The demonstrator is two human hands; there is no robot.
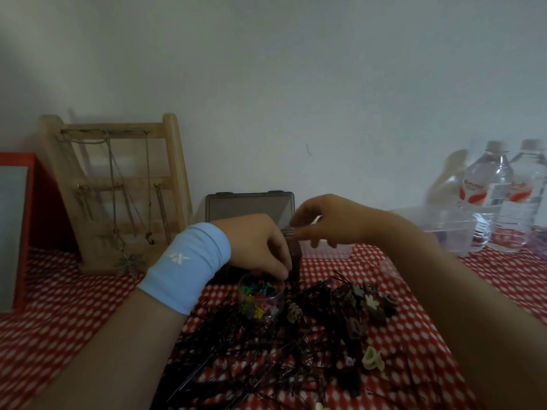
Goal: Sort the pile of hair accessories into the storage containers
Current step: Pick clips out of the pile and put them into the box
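**Hairpin pile (251, 350) up close**

Sprawled over the near counter (74, 321), brown clips (370, 303) on its right. Behind it, a clear tub (260, 300) of coloured clips. Left grip (260, 247) curls round a dark box (296, 261). Right grip (328, 223) curls at the box top, can't tell if it's holding anything.

Light-blue wristband (189, 270), on wrist just behind left hand (257, 247): white printed logo, upside down in head view. Two bold characters show. One is X, the other resembles E. Logo edge curves round the band, so full word not readable.

Nearer water bottle (488, 199), far right by wall: red-and-white label, print blurred, no word legible.

Second water bottle (525, 199), just beside first: same red-and-white label, also blurred, unreadable.
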